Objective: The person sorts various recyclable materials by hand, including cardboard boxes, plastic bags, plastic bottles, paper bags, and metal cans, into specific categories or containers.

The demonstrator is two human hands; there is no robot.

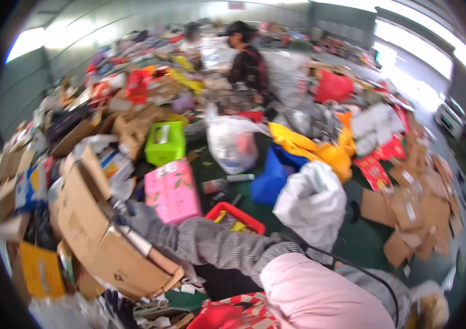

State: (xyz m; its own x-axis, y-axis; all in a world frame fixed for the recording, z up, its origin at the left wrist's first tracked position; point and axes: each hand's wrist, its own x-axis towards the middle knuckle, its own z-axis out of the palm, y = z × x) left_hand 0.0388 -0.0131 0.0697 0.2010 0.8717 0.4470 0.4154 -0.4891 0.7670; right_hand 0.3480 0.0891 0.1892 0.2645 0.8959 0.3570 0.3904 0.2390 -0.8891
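Note:
My right arm, in a pink sleeve with a grey checked oversleeve, stretches across to the left. Its dark-gloved right hand (pixel 120 210) is at the edge of a large tilted cardboard box (pixel 98 233) and seems closed on it; the fingers are blurred and partly hidden. Low on the left, a dark gloved shape that looks like my left hand (pixel 119 310) lies below the box, beside clear plastic (pixel 71 312). Its fingers are too blurred to read. Just beyond my right forearm are a pink box (pixel 172 189) and a red tray (pixel 255 223) with yellow pieces in it.
Mixed waste is heaped along the left and back. A green box (pixel 165 143), a white plastic bag (pixel 233 145), a blue bag (pixel 271 178) and a white sack (pixel 312 203) stand ahead. Flattened cardboard (pixel 422 211) lies right. A person (pixel 246 63) sits farther back.

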